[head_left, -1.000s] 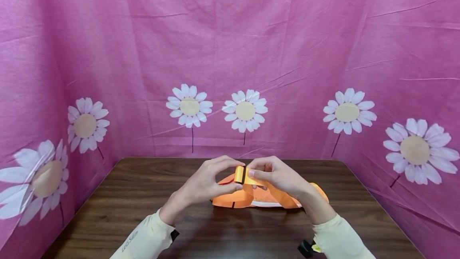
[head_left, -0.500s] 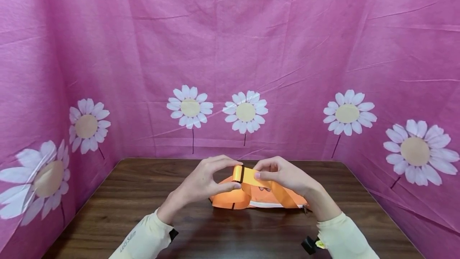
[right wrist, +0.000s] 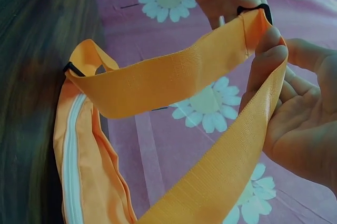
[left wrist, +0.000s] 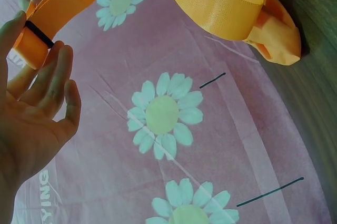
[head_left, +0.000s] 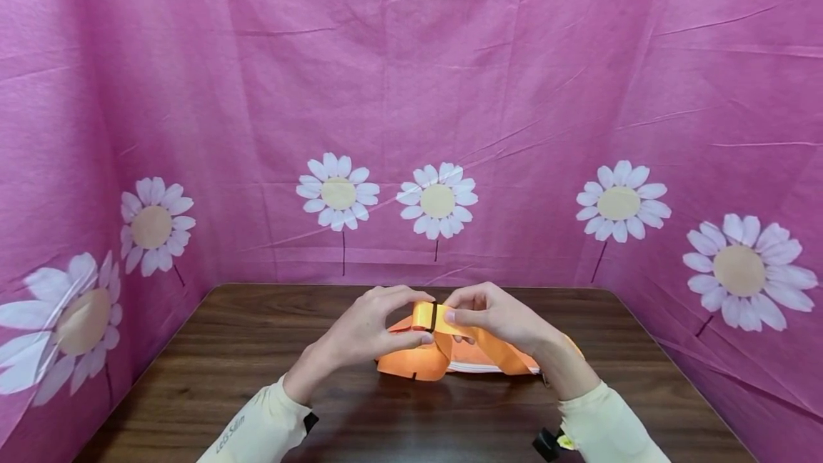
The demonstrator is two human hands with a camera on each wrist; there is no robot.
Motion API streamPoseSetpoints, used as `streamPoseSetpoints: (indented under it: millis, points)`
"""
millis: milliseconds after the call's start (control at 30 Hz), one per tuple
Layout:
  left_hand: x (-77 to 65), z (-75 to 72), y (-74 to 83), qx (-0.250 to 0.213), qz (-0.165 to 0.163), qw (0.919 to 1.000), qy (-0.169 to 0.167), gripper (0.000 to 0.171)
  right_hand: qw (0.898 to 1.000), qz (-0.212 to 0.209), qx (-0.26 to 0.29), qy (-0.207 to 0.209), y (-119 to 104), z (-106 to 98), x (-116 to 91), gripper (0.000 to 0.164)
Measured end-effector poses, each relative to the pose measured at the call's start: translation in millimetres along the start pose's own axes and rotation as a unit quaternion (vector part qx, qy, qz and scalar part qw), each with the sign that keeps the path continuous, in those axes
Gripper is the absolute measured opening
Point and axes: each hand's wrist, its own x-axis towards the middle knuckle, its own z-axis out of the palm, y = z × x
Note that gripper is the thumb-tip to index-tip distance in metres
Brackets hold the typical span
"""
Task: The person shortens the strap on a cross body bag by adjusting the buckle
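Note:
My left hand (head_left: pixel 363 326) holds a black strap slider (head_left: pixel 434 316) at its edges, thumb below and fingers above, with a short loop of orange strap (head_left: pixel 422 315) poking out on the palm side. Close by on the right, my right hand (head_left: pixel 504 319) pinches the strap between thumb and fingers. In the right wrist view, one strap length runs from the slider (right wrist: pixel 263 9) to a black ring (right wrist: pixel 73 69) at the bag's end. Another length drops from my right fingers. The orange bag (right wrist: pixel 108 176) lies behind the hands, its white zipper (right wrist: pixel 73 155) facing me.
The bag lies on a dark wooden table (head_left: pixel 257 349). A pink cloth (head_left: pixel 514 91) with printed daisies hangs around the back and sides. Black wrist straps (head_left: pixel 546 443) show at both cream sleeves (head_left: pixel 611 424).
My right hand slid right along the strap, away from the slider, then came back left beside it. The left hand stayed nearly in place, and the strap loop below it hangs slightly lower.

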Motion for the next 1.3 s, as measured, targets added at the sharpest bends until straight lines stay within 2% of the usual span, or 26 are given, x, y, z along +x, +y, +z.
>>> streamPoseSetpoints:
  millis: [167,400,533,667,967,1300]
  points:
    - [-0.8,-0.7,1.3,0.025,-0.002,0.9997,0.002,0.048,1.0,0.009,-0.015,0.006,1,-1,1,0.02]
    - [-0.4,-10.6,-5.3,0.035,0.014,0.9991,0.019,0.048,0.997,0.053,-0.049,0.025,4,-15,-3,0.023]
    - [0.4,-16.9,-10.7,0.035,0.015,0.9988,0.029,0.047,0.997,0.055,-0.042,0.036,6,-20,-5,0.025]
    - [0.0,-19.4,-12.9,0.035,0.011,0.9991,0.021,0.047,0.998,0.048,-0.028,0.032,8,-21,-5,0.026]
    - [-0.8,-12.4,-12.1,0.025,-0.006,0.9997,0.0,0.046,0.999,0.024,-0.004,0.025,8,-12,-1,0.022]
    - [1.0,-1.7,-8.6,0.033,0.009,0.9994,-0.006,0.042,0.999,0.03,-0.005,0.021,7,-2,3,0.022]
